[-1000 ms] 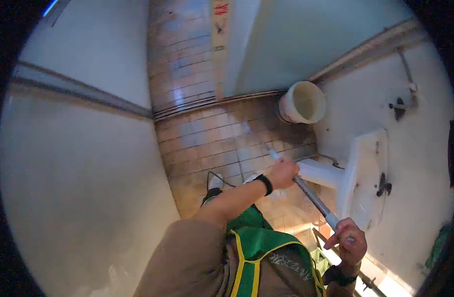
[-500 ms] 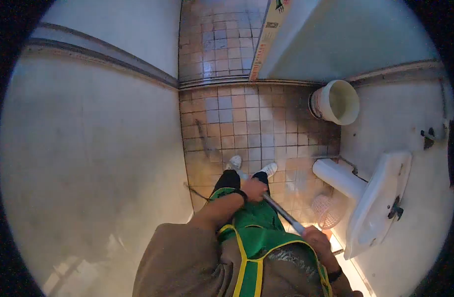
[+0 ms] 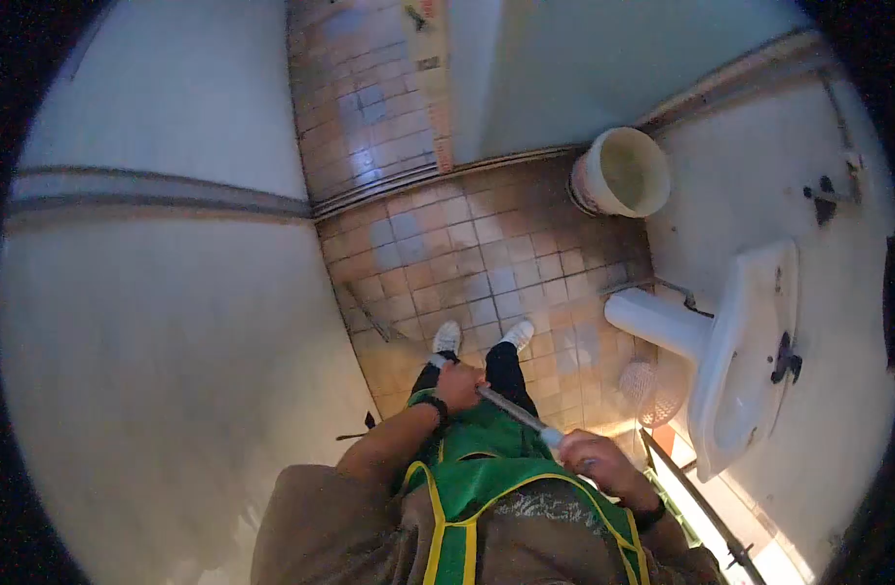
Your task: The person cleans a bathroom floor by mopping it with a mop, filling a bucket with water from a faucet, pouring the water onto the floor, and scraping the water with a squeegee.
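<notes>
A silvery pole (image 3: 511, 406) with a pale sleeve near its lower right end slants across the front of my green apron (image 3: 486, 475). My left hand (image 3: 459, 386) is wrapped round its upper part, and a pale piece of it shows just past my fingers. My right hand (image 3: 600, 460) grips it near the pale sleeve, close to my right hip. What the far end of the pole carries cannot be made out. A blurred dark streak (image 3: 369, 314) shows over the tiles by the left wall.
A white bucket (image 3: 586, 180) stands in the far right corner. Along the right wall are a pedestal washbasin (image 3: 713, 390) and a pink perforated basket (image 3: 652, 392). A dark rod (image 3: 701, 502) slants at lower right. A doorway track (image 3: 447, 176) crosses the tiled floor ahead.
My view has turned, and the bucket and doorway sit further left. Both hands have shifted left with the pole, still gripping it. The dark rod at lower right has come into sight.
</notes>
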